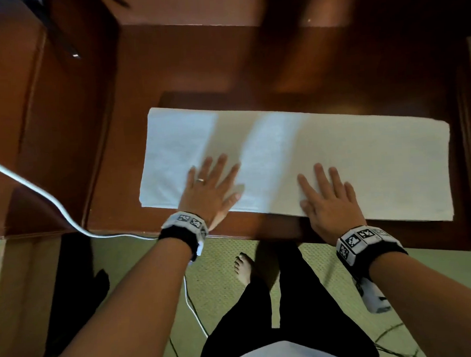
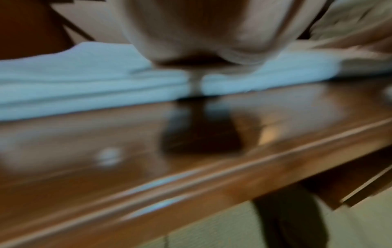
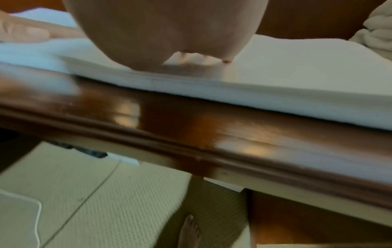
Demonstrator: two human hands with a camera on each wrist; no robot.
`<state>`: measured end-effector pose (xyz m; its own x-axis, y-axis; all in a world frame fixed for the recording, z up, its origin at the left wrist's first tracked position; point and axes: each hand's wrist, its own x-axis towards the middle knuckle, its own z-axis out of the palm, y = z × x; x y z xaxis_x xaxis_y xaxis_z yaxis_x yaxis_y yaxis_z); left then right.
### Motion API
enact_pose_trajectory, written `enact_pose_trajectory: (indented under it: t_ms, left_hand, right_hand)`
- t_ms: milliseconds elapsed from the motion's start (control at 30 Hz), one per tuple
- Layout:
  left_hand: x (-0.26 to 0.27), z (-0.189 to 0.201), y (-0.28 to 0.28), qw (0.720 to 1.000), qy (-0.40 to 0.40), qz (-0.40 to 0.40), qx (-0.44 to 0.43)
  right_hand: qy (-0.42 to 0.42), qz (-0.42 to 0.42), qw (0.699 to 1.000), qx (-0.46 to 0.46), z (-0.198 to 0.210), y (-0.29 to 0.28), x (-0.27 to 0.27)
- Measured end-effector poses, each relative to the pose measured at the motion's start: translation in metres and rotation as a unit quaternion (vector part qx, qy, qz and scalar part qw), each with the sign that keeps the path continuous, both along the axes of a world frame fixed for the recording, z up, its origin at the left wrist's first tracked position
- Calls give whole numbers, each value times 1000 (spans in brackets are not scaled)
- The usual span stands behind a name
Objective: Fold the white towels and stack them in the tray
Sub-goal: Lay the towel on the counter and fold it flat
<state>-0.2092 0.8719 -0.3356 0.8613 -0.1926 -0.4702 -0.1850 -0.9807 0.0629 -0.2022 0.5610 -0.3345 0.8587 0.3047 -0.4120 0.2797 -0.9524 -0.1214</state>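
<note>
Black trousers (image 1: 266, 313) and a bare foot (image 1: 244, 270) on the pale green woven floor mat (image 1: 222, 261) lie nearest the head camera; beyond them the two forearms reach out over the near edge of the glossy reddish-brown wooden bench (image 1: 111, 130). On it a long white rectangular towel (image 1: 364, 158), already folded into a strip, lies flat with its long axis running left to right. The left hand (image 1: 210, 188) rests palm down on the towel's left-centre, fingers straight and spread, a ring on one finger. The right hand (image 1: 328, 198) rests palm down just right of centre, close to the near edge, fingers straight and slightly fanned. Neither hand pinches cloth. More of the strip stretches to the right of the right hand than to the left of the left one, so judged from this the right hand is the nearer one to carry the right end over. No tray can be made out, and a white cable (image 1: 38, 194) trails off the bench's left side.

From the left wrist, blurred, the heel of the palm presses onto the layered near edge of the towel (image 2: 84, 80), with bare bench (image 2: 148, 167) in front; the fingers are hidden.

From the right wrist, the palm sits flat on the towel (image 3: 297, 75) and fingertips (image 3: 191, 58) touch the cloth. A crumpled white towel (image 3: 377, 30) lies at far right.
</note>
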Motion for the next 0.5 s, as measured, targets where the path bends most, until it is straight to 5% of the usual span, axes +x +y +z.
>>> enact_pose_trajectory:
  t_ms: [167, 267, 367, 500]
  left_hand:
    - [12, 1, 98, 980, -2, 182, 78]
    - [34, 15, 101, 962, -17, 246, 114]
    - [51, 20, 39, 981, -75, 178, 30]
    - [35, -5, -60, 998, -50, 34, -27]
  right_hand:
    - [-3, 17, 1000, -17, 6, 0, 3]
    - [-28, 8, 1000, 7, 14, 9, 14]
    - [-63, -1, 997, 51, 18, 20, 35]
    - [-62, 19, 996, 61, 2, 36, 53]
